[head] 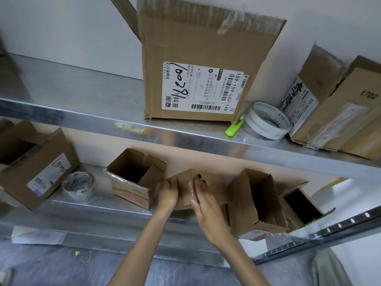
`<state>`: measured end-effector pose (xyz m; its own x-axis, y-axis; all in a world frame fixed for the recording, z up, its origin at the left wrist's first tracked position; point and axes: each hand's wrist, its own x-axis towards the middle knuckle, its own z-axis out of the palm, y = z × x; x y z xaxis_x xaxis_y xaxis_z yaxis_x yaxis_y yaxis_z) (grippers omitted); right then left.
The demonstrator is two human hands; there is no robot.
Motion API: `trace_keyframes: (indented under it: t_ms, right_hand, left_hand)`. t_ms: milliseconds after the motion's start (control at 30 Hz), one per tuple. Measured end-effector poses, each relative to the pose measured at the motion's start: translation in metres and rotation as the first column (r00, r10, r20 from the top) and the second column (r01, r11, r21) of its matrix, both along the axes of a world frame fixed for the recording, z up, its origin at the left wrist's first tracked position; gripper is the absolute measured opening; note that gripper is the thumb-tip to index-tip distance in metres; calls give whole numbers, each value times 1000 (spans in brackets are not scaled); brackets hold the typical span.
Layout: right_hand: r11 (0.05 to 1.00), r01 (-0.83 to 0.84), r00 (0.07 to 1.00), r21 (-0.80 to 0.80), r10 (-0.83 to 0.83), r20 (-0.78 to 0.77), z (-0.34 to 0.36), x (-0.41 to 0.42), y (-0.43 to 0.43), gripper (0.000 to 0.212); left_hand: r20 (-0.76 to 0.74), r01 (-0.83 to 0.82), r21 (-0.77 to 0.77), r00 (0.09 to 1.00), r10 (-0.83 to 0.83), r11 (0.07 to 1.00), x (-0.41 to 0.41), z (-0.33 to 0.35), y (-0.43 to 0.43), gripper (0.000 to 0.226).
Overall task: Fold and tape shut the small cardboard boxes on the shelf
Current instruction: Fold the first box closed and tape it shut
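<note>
Right hand (206, 209) lies flat with its fingers straight, pressing down on the top of the small cardboard box (216, 190) in the middle of the lower shelf (82, 211). A glossy strip under those fingers looks like clear tape, though blur leaves that unsure. Left hand (168, 193) holds the box's left edge, fingers curled round it as far as can be made out, bracing it against the push.

The box seems empty and light. Its thin corrugated board is probably stiff across the panels but weak at the creases. It would likely skate on the smooth metal unless steadied, so the side walls and corners are the places to hold. Pressure on top belongs along the seam where the flaps meet, since an unsupported flap could cave in.

Both hands cover most of the top, so it is unclear whether the flaps sit flush or how far the tape runs. The wrists hide the near wall.

An open box (134, 178) stands just to the left and a taller open box (255, 203) just to the right. Whether either touches the one being worked cannot be told, and their insides are dark. A tape roll (79, 185) sits farther left. A second tape roll (266, 120) and a green cutter (234, 127) lie on the upper shelf (82, 96).
</note>
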<state>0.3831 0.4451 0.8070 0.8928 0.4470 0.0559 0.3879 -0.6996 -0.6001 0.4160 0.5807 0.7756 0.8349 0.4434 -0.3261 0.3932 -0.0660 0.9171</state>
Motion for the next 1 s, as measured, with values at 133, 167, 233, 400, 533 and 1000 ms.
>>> trace_keyframes:
  t_ms: [133, 167, 233, 400, 533, 1000]
  right_hand:
    - [1000, -13, 1000, 1, 13, 9, -22, -2, 28, 52]
    - [1000, -13, 1000, 16, 14, -19, -28, -3, 31, 51]
    - [999, -48, 999, -22, 48, -26, -42, 0, 28, 58]
    - [984, -146, 985, -107, 135, -106, -40, 29, 15, 59]
    - [955, -196, 979, -223, 202, 5, -35, 37, 9, 61]
    - [889, 376, 922, 260, -387, -10, -33, 25, -21, 50]
  left_hand:
    - [54, 30, -111, 998, -24, 993, -3, -2, -10, 79]
    - [61, 76, -118, 996, -69, 990, -5, -4, -14, 69]
    - [26, 94, -86, 995, -93, 992, -11, -14, -22, 54]
    - [-16, 8, -100, 1000, -10, 995, -10, -31, -24, 44]
    - [-23, 16, 44, 1000, -15, 999, -7, -29, -20, 35]
    - [-51, -124, 110, 990, 130, 986, -14, -19, 12, 34]
